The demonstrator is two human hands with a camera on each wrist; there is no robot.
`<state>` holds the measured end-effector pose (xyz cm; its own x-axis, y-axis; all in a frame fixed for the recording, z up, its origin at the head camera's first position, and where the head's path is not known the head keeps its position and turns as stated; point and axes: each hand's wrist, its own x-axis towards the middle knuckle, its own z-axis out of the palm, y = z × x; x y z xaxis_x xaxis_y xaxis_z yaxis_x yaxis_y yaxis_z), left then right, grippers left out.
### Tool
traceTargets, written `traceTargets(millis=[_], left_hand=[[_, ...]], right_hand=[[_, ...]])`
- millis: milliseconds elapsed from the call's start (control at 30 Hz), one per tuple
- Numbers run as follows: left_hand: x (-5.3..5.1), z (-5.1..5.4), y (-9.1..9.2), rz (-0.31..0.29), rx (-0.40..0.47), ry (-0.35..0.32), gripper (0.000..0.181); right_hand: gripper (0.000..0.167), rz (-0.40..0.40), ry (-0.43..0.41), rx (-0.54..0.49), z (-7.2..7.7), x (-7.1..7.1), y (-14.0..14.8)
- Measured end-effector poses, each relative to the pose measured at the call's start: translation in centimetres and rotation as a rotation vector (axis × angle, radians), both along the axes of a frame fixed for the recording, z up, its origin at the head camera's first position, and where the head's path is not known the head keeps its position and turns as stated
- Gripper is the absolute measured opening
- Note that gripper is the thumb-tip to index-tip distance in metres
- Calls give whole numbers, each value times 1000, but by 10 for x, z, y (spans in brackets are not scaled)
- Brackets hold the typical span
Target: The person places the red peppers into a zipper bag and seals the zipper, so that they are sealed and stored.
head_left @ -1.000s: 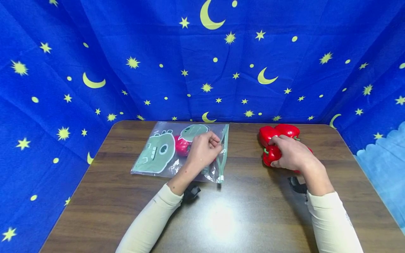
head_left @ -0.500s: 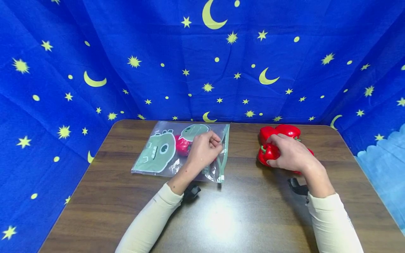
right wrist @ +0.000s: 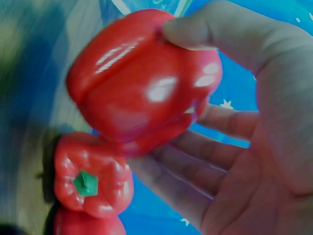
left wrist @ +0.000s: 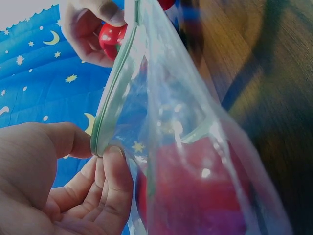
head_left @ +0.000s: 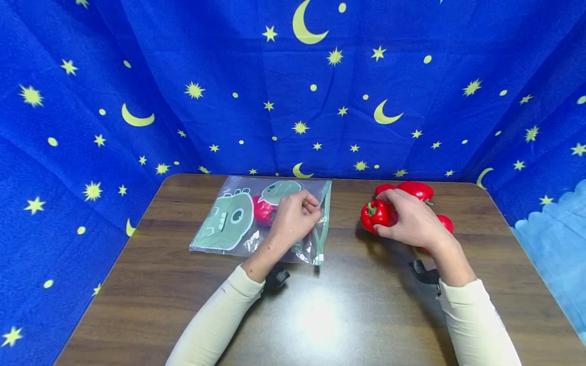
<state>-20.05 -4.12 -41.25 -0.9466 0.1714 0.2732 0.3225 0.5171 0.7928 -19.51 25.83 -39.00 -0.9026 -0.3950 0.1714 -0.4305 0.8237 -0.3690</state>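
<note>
My left hand pinches the green-edged mouth of a clear zip bag between thumb and fingers; the left wrist view shows the zip edge lifted and a red pepper inside. Green monster faces are printed on the bag. My right hand grips a red bell pepper with a green stem, thumb on one side and fingers on the other. In the right wrist view this held pepper is large, above another red pepper with a green stem.
Behind and beside the right hand lie more red peppers on the wooden table. A blue cloth with moons and stars hangs along the table's back and left. Black wrist cameras sit under both wrists.
The right hand has drawn its pepper leftward out of the group, and the peppers behind it show more. The left hand and the bag stay in place.
</note>
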Motion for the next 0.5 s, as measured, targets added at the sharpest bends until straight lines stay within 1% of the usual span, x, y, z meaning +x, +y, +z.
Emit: traceTargets(millis=[200,433,500], left_hand=[[-1,-1,-1,5,-4,-9,7],[-1,-1,-1,2,-1,-15,8],[-1,-1,-1,0,1,-19,8]], right_hand=[[67,-23,4,-71,-2,-1,-9],[63,37,83,-168,-13,-3,-21],[64,45,84,-191,-15,-4,-23]])
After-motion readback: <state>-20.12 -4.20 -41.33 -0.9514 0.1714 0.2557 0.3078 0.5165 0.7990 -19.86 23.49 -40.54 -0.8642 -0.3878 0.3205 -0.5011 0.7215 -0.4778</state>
